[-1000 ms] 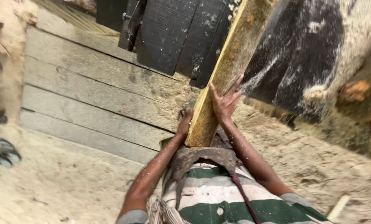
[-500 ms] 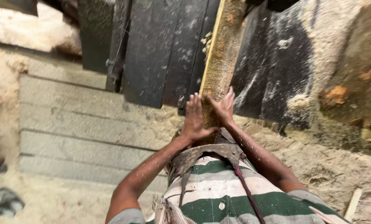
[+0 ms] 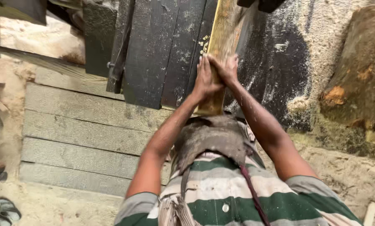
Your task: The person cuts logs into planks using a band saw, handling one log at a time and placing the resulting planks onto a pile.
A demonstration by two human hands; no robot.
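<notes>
A long yellowish wooden plank [image 3: 221, 37] lies lengthwise on a dark, sawdust-strewn machine table [image 3: 166, 50], its near end butting against a worn leather pad [image 3: 210, 136] on my belly. My left hand [image 3: 204, 79] presses on the plank's left side. My right hand [image 3: 226, 69] lies on top of it, right beside the left, fingers spread. Both arms are stretched forward. The plank's far end runs out of the top of the view.
Grey floor boards [image 3: 82, 125] lie to the left, with sawdust [image 3: 49, 207] in front and a pair of sandals [image 3: 3, 209] at the lower left. A big rough log [image 3: 359, 75] sits at the right. A metal bar [image 3: 120, 46] stands left of the table.
The plank has slid forward and away from me. Both hands have moved up along it, and my arms have stretched out further.
</notes>
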